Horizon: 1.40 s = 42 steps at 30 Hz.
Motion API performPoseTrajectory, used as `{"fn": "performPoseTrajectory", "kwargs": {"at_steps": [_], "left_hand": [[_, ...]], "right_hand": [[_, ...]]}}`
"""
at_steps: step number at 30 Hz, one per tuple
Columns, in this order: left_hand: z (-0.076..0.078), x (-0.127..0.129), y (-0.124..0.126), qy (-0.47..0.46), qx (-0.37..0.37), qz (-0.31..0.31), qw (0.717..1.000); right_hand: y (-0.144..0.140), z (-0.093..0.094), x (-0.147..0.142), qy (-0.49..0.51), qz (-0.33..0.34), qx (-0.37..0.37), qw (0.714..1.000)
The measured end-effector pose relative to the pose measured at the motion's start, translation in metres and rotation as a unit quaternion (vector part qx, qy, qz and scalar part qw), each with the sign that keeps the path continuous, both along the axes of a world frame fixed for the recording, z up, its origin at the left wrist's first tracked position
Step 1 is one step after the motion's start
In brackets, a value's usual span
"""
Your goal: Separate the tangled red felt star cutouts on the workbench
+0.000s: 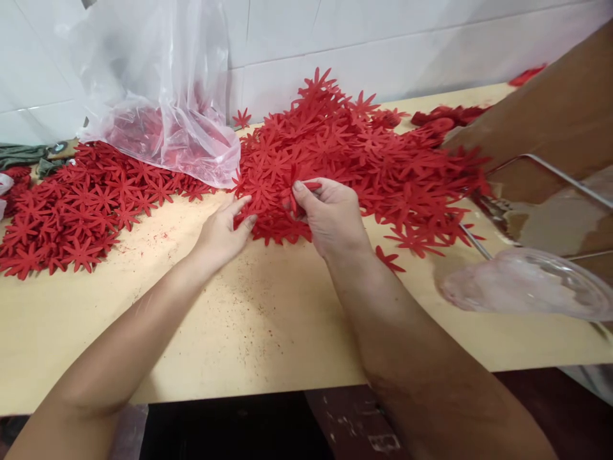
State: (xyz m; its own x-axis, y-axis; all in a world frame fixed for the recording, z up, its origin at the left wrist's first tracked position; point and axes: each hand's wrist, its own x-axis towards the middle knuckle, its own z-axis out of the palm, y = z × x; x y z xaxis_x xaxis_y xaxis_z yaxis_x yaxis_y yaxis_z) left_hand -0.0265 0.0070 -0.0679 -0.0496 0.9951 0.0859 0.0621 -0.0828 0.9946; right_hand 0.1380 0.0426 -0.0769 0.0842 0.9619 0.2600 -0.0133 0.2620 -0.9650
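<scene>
The right hand (332, 214) pinches one red flower cutout (306, 186) between thumb and fingers at the near edge of the red pile (364, 147) on the surface (268, 319), while the left hand (223, 230), fingers loosely spread, touches cutouts just to its left.

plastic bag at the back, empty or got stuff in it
Not empty: red flower cutouts show through the clear plastic bag, settled in its bottom part on the table.

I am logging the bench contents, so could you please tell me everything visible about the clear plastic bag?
The clear plastic bag stands slumped at the back left of the table, against the white tiled wall. Thin, crinkled and glossy, it rises out of frame. Red star-shaped cutouts show through its lower part, and its base rests on loose cutouts. Neither hand touches it.
</scene>
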Motion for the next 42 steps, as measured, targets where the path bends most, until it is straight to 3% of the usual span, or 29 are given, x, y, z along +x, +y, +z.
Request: {"fn": "performPoseTrajectory", "kwargs": {"at_steps": [4,9,17,22,25,32,42], "left_hand": [[0.011,-0.001,-0.004,0.033,0.036,0.016,0.999],[0.022,0.005,-0.009,-0.090,-0.066,-0.086,0.990],[0.019,0.000,-0.006,-0.148,-0.086,-0.005,0.985],[0.022,-0.014,0.000,-0.169,-0.093,0.081,0.978],[0.025,-0.024,0.002,-0.171,-0.097,0.100,0.975],[0.028,-0.019,-0.002,-0.191,-0.108,0.073,0.973],[0.027,-0.008,-0.008,-0.173,-0.109,0.003,0.979]], "right_hand": [[-0.010,0.008,-0.008,-0.018,0.014,0.000,1.000],[-0.022,0.008,-0.021,-0.013,0.099,-0.024,0.995],[-0.027,0.010,-0.023,0.037,0.227,-0.061,0.971],[-0.022,0.005,-0.020,0.074,0.180,-0.079,0.978],[-0.016,0.001,-0.017,0.072,0.147,-0.079,0.983],[-0.008,-0.006,-0.017,0.027,0.113,-0.057,0.992],[-0.016,0.007,-0.017,-0.047,0.090,-0.031,0.994]]}}
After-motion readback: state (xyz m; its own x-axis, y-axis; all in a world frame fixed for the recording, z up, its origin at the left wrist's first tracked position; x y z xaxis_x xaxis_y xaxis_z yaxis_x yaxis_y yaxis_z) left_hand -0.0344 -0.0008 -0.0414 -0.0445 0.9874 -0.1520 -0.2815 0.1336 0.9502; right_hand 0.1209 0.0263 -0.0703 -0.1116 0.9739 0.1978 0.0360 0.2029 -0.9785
